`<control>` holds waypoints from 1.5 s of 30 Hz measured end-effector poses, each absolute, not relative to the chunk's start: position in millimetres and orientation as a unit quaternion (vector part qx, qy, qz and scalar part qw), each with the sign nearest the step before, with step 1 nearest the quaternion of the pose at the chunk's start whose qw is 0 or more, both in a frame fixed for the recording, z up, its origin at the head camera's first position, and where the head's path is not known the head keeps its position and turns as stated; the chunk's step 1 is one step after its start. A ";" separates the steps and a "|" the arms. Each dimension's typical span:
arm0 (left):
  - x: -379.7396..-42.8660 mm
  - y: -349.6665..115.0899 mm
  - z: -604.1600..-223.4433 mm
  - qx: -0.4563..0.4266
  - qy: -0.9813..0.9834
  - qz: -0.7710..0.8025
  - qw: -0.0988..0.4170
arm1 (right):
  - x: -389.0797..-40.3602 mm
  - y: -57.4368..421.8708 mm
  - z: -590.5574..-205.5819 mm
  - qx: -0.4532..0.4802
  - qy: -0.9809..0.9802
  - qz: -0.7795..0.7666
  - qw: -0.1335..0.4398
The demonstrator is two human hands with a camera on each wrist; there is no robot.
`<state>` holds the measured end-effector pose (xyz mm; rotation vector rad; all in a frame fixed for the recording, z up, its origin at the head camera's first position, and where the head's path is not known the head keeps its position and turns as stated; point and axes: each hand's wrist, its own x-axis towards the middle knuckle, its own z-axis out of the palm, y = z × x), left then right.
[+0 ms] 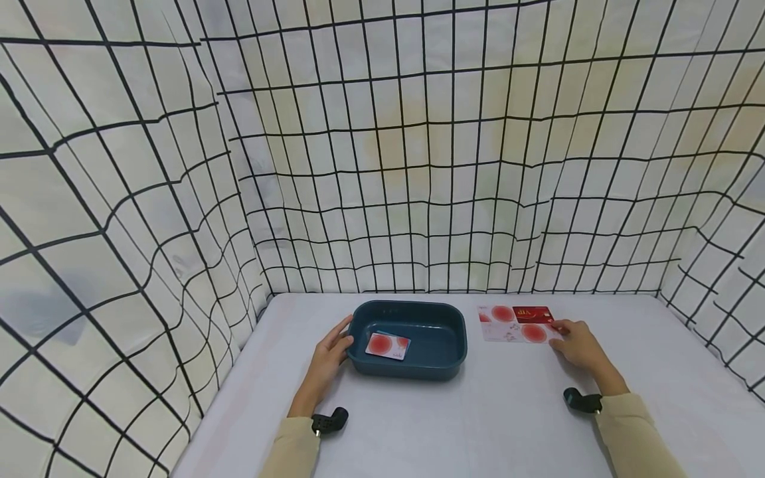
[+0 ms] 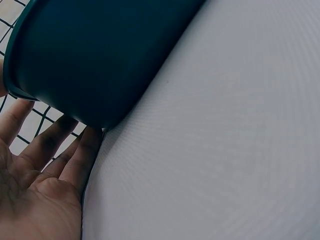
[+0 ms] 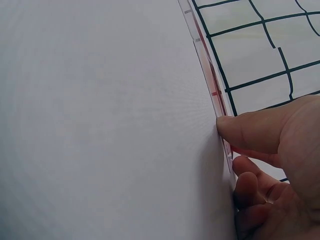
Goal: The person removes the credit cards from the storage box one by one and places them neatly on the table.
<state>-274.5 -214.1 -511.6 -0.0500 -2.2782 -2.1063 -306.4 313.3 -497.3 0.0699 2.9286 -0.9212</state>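
Note:
A dark teal rectangular plastic bin (image 1: 412, 373) stands on the white table, with a few cards (image 1: 387, 346) lying inside at its left, the top one white with red circles. My left hand (image 1: 327, 355) touches the bin's left end, fingers fairly straight against its outer wall in the left wrist view. To the right of the bin, several cards lie flat in a block: a red VIP card (image 1: 532, 315), a white card with red circles (image 1: 501, 313), a pale pink patterned card (image 1: 499, 331) and another red-circle card (image 1: 532, 333). My right hand (image 1: 578, 345) touches the block's right edge with thumb and index fingertips.
The white table (image 1: 478, 425) carries the bin and the cards. White cloth walls with a black grid (image 1: 454, 166) rise behind and at both sides. A black wrist camera (image 1: 330, 421) sits on the left wrist, another black wrist camera (image 1: 581, 401) on the right.

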 end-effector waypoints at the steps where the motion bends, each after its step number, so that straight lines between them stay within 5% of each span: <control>1: -274.5 -214.0 -511.5 -0.017 -0.735 -0.678 0.020 | -306.4 313.4 -496.8 0.023 0.953 -0.300 0.036; 17: -273.1 -214.0 -511.8 -0.012 -0.737 -0.675 0.016 | -299.3 313.7 -496.2 0.037 0.940 -0.337 0.034; 32: -272.7 -213.4 -511.6 -0.006 -0.731 -0.682 0.013 | -291.1 287.4 -467.5 0.001 0.905 -0.413 -0.103; 45: -272.1 -213.8 -509.7 -0.009 -0.731 -0.683 0.013 | -281.6 253.5 -443.2 -0.099 0.883 -0.438 -0.136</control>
